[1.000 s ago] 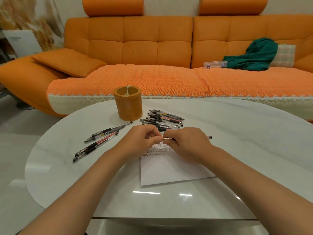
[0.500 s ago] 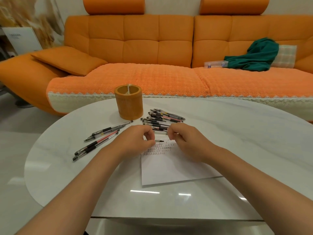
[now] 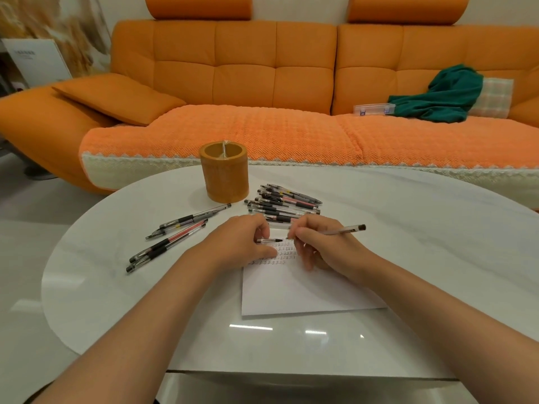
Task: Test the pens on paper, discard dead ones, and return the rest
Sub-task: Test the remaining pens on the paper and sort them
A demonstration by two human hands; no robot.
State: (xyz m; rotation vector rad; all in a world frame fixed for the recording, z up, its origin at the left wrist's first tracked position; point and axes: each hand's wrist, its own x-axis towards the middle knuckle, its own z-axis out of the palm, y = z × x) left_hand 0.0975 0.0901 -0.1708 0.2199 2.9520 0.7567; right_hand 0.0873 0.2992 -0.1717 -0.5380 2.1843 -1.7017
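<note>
Right grip (image 3: 326,249) clamped on pen (image 3: 344,229), left grip (image 3: 239,243) pinching cap (image 3: 271,240), both over scribbled paper (image 3: 291,293)

Holder (image 3: 224,176) behind paper (image 3: 291,293) — pen pile (image 3: 285,203) right of holder, loose pens (image 3: 185,220) left.

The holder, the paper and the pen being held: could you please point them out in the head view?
Holder (image 3: 225,179): head view, on its front wall.
Paper (image 3: 291,290): head view, on its blank lower half.
Held pen (image 3: 344,230): head view, on the barrel behind the knuckles.
</note>
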